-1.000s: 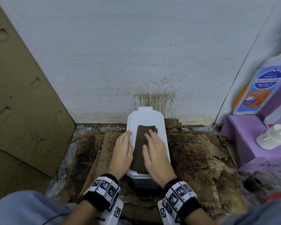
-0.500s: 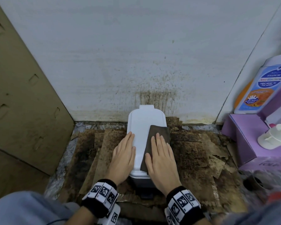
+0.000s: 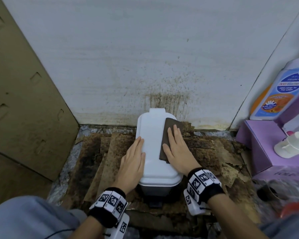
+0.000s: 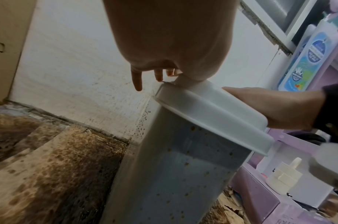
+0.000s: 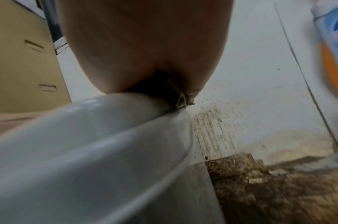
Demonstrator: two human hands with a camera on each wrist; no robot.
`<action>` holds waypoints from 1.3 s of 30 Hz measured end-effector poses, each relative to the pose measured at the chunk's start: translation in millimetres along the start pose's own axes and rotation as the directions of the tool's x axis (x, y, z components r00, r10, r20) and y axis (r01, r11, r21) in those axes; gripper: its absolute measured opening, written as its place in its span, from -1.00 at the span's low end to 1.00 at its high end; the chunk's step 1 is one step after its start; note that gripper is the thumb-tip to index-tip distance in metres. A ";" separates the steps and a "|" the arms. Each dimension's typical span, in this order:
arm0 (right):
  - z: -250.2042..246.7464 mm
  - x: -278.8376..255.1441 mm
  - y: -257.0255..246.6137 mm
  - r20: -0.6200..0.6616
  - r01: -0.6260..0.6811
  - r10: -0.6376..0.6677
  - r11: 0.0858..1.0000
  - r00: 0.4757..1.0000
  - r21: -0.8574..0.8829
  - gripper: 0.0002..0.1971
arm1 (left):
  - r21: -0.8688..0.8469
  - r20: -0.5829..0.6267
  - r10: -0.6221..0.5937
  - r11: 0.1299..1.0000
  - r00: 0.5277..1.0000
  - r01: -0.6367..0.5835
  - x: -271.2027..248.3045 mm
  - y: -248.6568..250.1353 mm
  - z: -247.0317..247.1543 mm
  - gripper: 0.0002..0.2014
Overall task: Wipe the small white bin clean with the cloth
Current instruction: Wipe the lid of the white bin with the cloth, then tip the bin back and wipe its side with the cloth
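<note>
The small white bin (image 3: pixel 154 145) stands on the floor against the wall, its lid down; its grey body (image 4: pixel 176 174) is speckled with brown spots. A dark brown cloth (image 3: pixel 167 135) lies along the right side of the lid. My right hand (image 3: pixel 176 147) lies flat on the cloth and presses it down, fingers straight. With its fingers straight, my left hand (image 3: pixel 134 157) rests on the lid's left edge. In the right wrist view the palm (image 5: pixel 145 45) sits on the lid (image 5: pixel 87 128) with the cloth (image 5: pixel 162 89) under it.
Stained, torn cardboard sheets (image 3: pixel 100 161) cover the floor around the bin. A brown cardboard panel (image 3: pixel 24 100) leans at the left. At the right stand a purple box (image 3: pixel 259 145), a white pump top (image 3: pixel 290 145) and a blue-labelled bottle (image 3: pixel 281 94). The wall (image 3: pixel 166 100) behind is spattered.
My right hand has slid the cloth from the middle of the lid to its right side and farther toward the wall. The left hand has stayed at the lid's left edge.
</note>
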State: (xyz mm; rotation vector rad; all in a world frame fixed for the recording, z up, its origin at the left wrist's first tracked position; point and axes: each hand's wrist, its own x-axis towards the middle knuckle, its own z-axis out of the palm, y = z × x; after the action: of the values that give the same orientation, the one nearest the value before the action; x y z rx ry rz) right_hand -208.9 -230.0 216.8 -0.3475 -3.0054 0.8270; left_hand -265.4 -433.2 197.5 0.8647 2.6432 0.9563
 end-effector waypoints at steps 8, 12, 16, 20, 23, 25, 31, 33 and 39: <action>35.4 -72.5 -19.1 -0.240 -0.056 0.083 0.991 0.967 0.119 -0.35 | -0.031 -0.014 0.013 0.999 1.000 -0.014 -0.8 -1.8 2.4 -0.47; 44.7 -80.9 -19.8 -0.289 -0.030 0.108 0.965 0.951 0.260 -0.36 | -0.042 -0.023 0.007 0.999 1.000 -0.008 -1.6 0.1 1.3 -0.47; 43.4 -78.6 -17.7 -0.296 -0.037 0.130 0.953 0.946 0.299 -0.22 | -0.028 -0.010 0.008 1.000 1.000 -0.008 -3.9 2.7 -2.2 -0.47; 41.1 -75.0 -13.0 -0.230 -0.130 0.242 0.901 0.942 0.414 -0.20 | -0.043 -0.017 0.002 0.999 1.000 -0.002 -4.5 3.1 -0.7 -0.48; 38.2 -73.6 -10.1 -0.173 -0.178 0.315 0.823 0.933 0.540 -0.27 | -0.041 -0.021 -0.004 0.999 1.000 0.003 -4.3 2.6 0.6 -0.48; 37.6 -72.3 -8.4 -0.154 -0.178 0.352 0.747 0.923 0.641 -0.32 | -0.021 -0.024 0.005 1.000 1.000 -0.005 -3.4 3.4 -0.9 -0.48; 46.1 -68.1 -11.5 -0.170 -0.136 0.424 0.600 0.890 0.788 -0.40 | 0.055 -0.118 0.022 0.998 0.993 -0.015 -1.8 7.7 -10.2 -0.49; 49.4 -66.1 -14.6 -0.197 -0.111 0.434 0.589 0.879 0.801 -0.43 | 0.106 -0.149 0.080 0.992 0.986 -0.064 -1.6 11.1 -9.5 -0.48; 51.4 -64.0 -38.5 -0.212 -0.030 0.343 0.582 0.915 0.812 -0.57 | 0.071 -0.099 0.110 0.992 0.989 -0.103 5.1 23.5 -2.6 -0.48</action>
State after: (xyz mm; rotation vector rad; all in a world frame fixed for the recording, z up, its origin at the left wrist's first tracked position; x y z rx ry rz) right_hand -157.9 -301.8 195.5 -0.6859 -1.9821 1.7869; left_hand -259.7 -417.0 214.5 1.0066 2.7537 0.9689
